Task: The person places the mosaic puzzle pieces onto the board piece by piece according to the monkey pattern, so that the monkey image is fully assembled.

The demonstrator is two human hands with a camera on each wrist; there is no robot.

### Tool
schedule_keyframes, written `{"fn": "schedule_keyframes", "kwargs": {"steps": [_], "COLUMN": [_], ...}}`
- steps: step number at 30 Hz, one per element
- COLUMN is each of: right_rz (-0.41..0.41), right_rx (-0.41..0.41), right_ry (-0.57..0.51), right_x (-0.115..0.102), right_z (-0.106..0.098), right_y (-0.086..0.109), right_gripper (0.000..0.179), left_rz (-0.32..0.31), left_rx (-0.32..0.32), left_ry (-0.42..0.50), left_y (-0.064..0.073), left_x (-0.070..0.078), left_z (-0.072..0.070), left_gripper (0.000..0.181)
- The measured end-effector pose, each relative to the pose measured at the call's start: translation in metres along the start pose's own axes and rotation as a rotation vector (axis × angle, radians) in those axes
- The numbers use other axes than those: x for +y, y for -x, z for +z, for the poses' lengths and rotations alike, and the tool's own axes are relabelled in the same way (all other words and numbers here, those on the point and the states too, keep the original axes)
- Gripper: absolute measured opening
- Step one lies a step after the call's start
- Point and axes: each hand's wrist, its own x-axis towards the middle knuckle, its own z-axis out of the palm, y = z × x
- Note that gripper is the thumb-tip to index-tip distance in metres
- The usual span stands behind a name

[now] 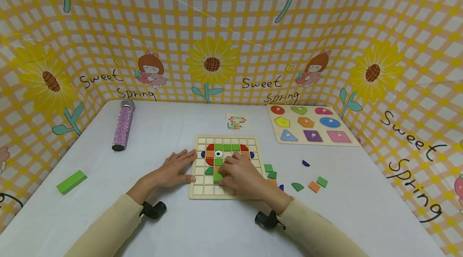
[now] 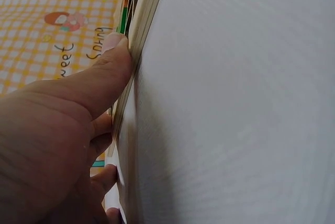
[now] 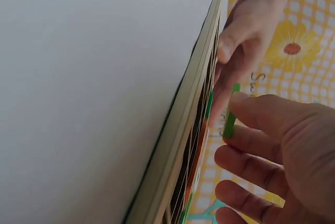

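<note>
A wooden grid board [image 1: 196, 192] lies on the table with red, orange, green and blue tiles and a round eye tile [image 1: 218, 154] set in its cells. My right hand [image 1: 239, 172] is over the board and pinches a light green square tile [image 3: 232, 111] between thumb and index finger. In the right wrist view that tile is held up off the board. My left hand [image 1: 176, 170] rests at the board's left edge, its thumb [image 2: 112, 69] against the rim and its fingers spread. Part of the tile pattern is hidden behind my right hand.
Loose green, orange and blue pieces [image 1: 314, 186] lie right of the board. Behind it is a small pattern card [image 1: 238, 121]. A shape puzzle [image 1: 307, 124] lies at the back right, a glittery microphone [image 1: 123, 126] and a green block [image 1: 71, 182] at left.
</note>
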Motion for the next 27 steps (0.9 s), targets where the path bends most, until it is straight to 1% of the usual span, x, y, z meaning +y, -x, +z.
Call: {"fn": "schedule_keyframes", "kwargs": {"steps": [6,10,17,27], "right_rz": [0.025,0.019,-0.005,-0.017], "right_rx": [-0.064,-0.066,-0.088,-0.081], "right_ry": [0.010,0.018,0.044,0.078], "right_x": [-0.012,-0.015,-0.017,-0.017], "right_z": [0.004,0.006,0.009,0.011], "right_y": [-0.010,-0.012,-0.015,-0.016], "right_gripper": [0.018,0.018,0.022,0.024], "left_rz": [0.010,0.009,0.007,0.015], "left_rx": [0.002,-0.001,-0.002,0.005], "left_ry": [0.003,0.003,0.004,0.002], "left_y": [0.000,0.000,0.000,0.000], "left_x": [0.000,-0.001,-0.002,-0.002], "left_z": [0.000,0.000,0.001,0.001], "left_gripper": [0.075,0.076,0.076,0.076]}}
